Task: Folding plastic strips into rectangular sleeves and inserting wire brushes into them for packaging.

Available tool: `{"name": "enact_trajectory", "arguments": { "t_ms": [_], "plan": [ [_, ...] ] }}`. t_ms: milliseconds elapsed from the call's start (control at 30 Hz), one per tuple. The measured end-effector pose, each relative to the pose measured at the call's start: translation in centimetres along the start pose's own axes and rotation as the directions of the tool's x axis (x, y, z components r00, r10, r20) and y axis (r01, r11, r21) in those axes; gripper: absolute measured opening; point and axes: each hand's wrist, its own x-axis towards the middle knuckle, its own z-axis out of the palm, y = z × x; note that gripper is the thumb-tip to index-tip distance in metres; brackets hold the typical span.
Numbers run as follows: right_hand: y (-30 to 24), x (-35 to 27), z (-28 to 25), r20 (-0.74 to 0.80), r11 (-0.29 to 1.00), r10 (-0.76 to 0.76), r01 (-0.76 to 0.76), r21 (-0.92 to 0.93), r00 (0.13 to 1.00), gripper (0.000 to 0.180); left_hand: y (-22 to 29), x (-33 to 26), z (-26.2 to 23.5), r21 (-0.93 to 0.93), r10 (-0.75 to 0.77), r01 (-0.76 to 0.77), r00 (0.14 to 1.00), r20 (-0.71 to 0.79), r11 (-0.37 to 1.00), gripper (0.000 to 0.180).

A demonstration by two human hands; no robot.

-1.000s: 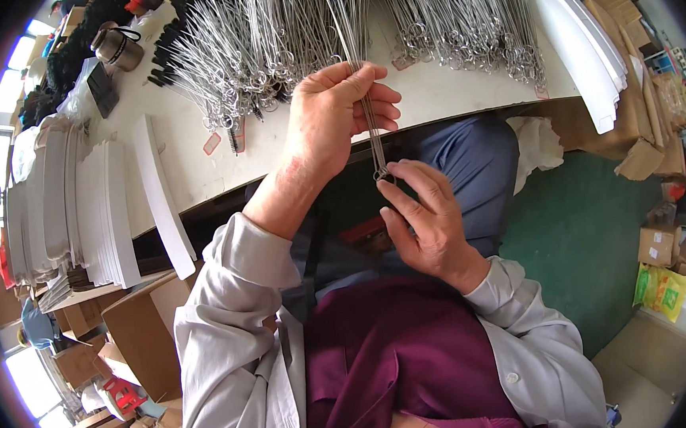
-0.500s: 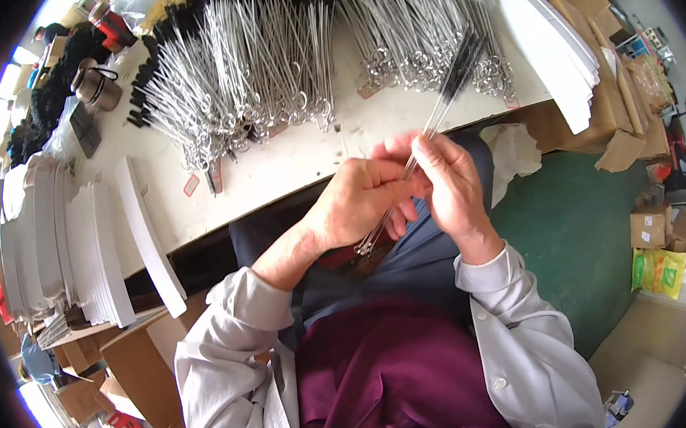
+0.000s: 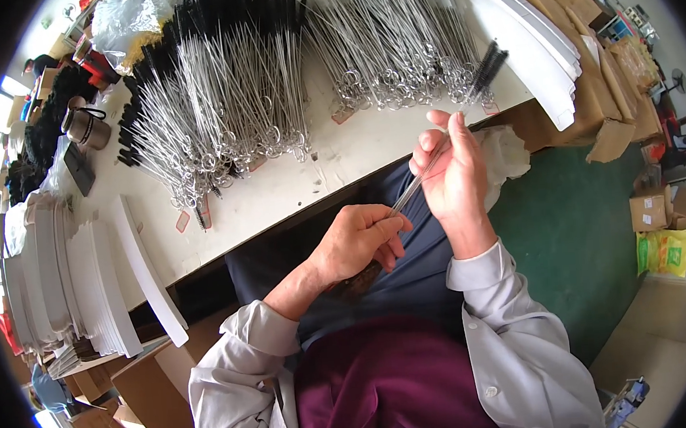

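At the bottom of the frame lie a maroon apron [image 3: 387, 394] and the pale grey sleeves [image 3: 519, 345] of the person's shirt, with both forearms rising from there toward the centre. Just left of centre the left hand [image 3: 361, 240] is curled nearly closed, its fingertips pinched on the lower end of a small bundle of thin wire-stemmed brushes with black bristle tips [image 3: 442, 155]. To the right of it and a little higher, the right hand [image 3: 453, 176] is loosely closed around the middle of the same bundle, thumb and forefinger raised along the wires.

The bundle's long axis runs diagonally from the lower left, at the left hand's fingertips, to the upper right. Its black bristle tips point to the upper right and stand clear above the right hand, over the near edge of the table. Whether any ring ends sit inside the left hand cannot be told.

Beyond the hands, a long white worktable [image 3: 278, 195] crosses the upper half of the frame. On it lie broad heaps of the same silver wire brushes [image 3: 224, 103], bristles away from the person and looped ends toward them. Stacks of white card sheets [image 3: 84, 272] fill the left edge, and another stack [image 3: 529, 34] sits at the upper right. Brown cardboard boxes [image 3: 612, 76] stand at the upper right beside a green floor [image 3: 575, 229].
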Motion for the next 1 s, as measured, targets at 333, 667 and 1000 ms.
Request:
{"name": "enact_trajectory", "arguments": {
  "t_ms": [333,667,1000],
  "plan": [
    [-1.5,5.6,-1.6,-0.060,0.997,0.057,-0.060,-0.047,0.997,0.033,1.6,2.7,-0.9,0.230,0.131,-0.082,0.969,-0.208,0.970,0.025],
    [1.6,7.8,-3.1,-0.012,0.946,-0.059,0.052,-0.321,0.998,0.032,6.5,12.8,-3.9,0.372,0.246,0.023,0.712,-0.658,0.928,0.033],
    [2.0,8.1,-3.7,0.022,0.938,-0.057,0.062,-0.342,0.998,0.035,7.1,13.0,-3.8,0.382,0.245,0.042,0.701,-0.670,0.923,0.025]
  ]
}}
